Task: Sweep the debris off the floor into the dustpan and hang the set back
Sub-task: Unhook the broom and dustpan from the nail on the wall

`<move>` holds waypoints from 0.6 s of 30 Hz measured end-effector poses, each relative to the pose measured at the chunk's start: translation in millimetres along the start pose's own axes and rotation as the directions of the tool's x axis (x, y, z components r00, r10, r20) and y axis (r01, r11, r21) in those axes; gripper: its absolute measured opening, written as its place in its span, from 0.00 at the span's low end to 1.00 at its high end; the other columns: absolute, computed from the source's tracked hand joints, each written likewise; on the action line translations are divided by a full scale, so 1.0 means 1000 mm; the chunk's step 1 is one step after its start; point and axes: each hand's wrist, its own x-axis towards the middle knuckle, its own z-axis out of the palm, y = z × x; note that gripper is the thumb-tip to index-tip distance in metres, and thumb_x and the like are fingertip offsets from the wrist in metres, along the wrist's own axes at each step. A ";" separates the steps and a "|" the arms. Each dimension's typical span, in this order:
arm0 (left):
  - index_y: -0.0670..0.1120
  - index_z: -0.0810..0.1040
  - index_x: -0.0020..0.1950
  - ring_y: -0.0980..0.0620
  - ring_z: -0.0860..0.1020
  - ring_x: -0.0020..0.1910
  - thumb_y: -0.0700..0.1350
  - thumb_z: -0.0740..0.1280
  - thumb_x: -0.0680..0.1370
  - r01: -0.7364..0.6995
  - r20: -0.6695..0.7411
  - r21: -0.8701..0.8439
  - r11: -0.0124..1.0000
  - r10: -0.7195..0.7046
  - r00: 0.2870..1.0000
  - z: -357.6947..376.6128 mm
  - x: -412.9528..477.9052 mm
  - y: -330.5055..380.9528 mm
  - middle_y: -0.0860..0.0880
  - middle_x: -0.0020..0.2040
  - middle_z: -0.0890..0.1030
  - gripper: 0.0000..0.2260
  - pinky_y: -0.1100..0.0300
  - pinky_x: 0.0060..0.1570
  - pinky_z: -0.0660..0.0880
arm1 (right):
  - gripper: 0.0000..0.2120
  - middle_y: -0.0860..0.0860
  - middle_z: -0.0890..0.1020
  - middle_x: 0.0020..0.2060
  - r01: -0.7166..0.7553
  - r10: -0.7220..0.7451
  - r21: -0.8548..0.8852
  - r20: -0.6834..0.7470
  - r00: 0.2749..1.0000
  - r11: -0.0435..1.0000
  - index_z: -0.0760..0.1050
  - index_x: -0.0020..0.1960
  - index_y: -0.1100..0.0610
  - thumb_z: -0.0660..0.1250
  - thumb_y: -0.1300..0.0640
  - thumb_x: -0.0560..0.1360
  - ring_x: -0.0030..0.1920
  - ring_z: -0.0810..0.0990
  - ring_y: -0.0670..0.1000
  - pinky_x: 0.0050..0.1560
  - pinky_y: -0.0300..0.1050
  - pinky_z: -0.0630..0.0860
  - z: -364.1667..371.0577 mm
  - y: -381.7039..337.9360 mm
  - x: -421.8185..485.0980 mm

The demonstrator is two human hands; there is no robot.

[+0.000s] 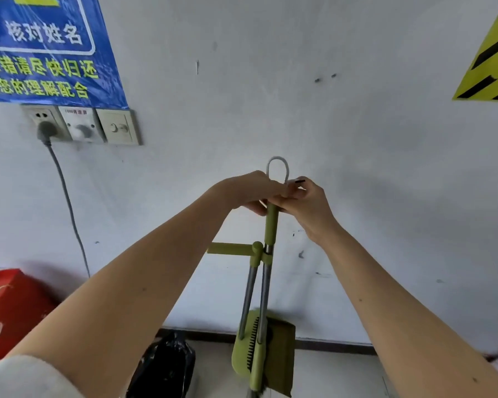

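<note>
Broom handle (271,222) between both hands' fingers (273,191)

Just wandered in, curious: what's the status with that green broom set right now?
Both hands, left hand and right hand, shut on handle top. Broom and dustpan clipped together, off floor. Hanging loop free against wall; no hook visible.

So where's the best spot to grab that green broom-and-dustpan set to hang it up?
Probably at the top of the green plastic handle, just under the white cord loop, coming in from both sides as the left hand and right hand do. The long set hangs straight down from there, leaving the loop free.
</note>
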 end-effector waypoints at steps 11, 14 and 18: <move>0.42 0.82 0.49 0.48 0.85 0.48 0.54 0.69 0.74 0.106 0.150 -0.015 0.994 -0.103 0.983 0.047 -0.015 -0.082 0.41 0.53 0.84 0.15 0.57 0.54 0.81 | 0.15 0.49 0.85 0.36 -0.121 0.120 -0.016 -0.049 0.991 0.992 0.75 0.43 0.58 0.79 0.60 0.62 0.40 0.85 0.47 0.50 0.46 0.81 0.019 0.080 -0.066; 0.37 0.78 0.57 0.43 0.83 0.53 0.53 0.66 0.77 0.112 0.152 0.029 0.993 -0.115 0.982 0.066 -0.028 -0.097 0.40 0.49 0.81 0.19 0.51 0.60 0.78 | 0.16 0.42 0.82 0.33 -0.147 0.144 -0.025 -0.086 0.986 0.989 0.74 0.40 0.56 0.80 0.58 0.61 0.38 0.84 0.43 0.42 0.38 0.81 0.027 0.097 -0.086; 0.39 0.76 0.50 0.47 0.81 0.48 0.51 0.65 0.79 0.162 0.171 -0.003 0.987 -0.159 0.972 0.101 -0.053 -0.124 0.44 0.45 0.78 0.14 0.49 0.63 0.76 | 0.15 0.44 0.80 0.32 -0.197 0.191 -0.057 -0.102 0.976 0.979 0.74 0.38 0.58 0.80 0.55 0.62 0.30 0.80 0.38 0.30 0.29 0.74 0.037 0.125 -0.126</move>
